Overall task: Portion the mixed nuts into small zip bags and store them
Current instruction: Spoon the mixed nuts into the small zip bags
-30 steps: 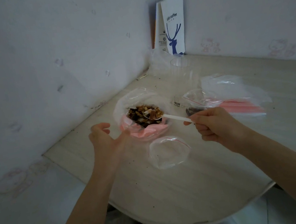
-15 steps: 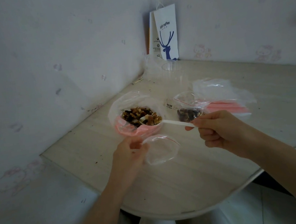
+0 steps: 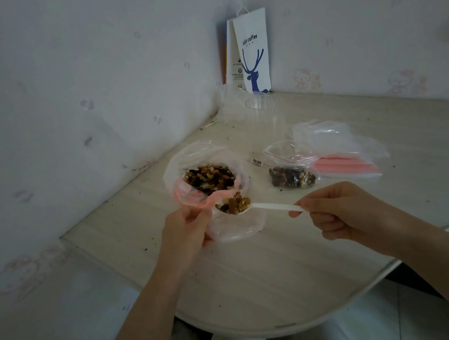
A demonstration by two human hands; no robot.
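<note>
Now, white plastic spoon (image 3: 270,206) over small clear zip bag (image 3: 241,227).
Your right hand (image 3: 339,216) pinches it; your left hand (image 3: 189,231) holds the bag.

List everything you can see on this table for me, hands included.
nut bag: one, clear and pink, open, holding mixed nuts, left of the middle
spoon: one, white, loaded with nuts, at the small zip bag's mouth
small zip bag: one, clear, in front of the nut bag
filled zip bag: one, clear, nuts inside, right of the nut bag
spare zip bags: stack, count unclear, clear with pink strips, far right
cup: one, clear, behind the bags
paper bag: one, white with blue deer, wall corner
table: one, pale wood
left hand: pinches the small zip bag
right hand: holds the spoon
</note>
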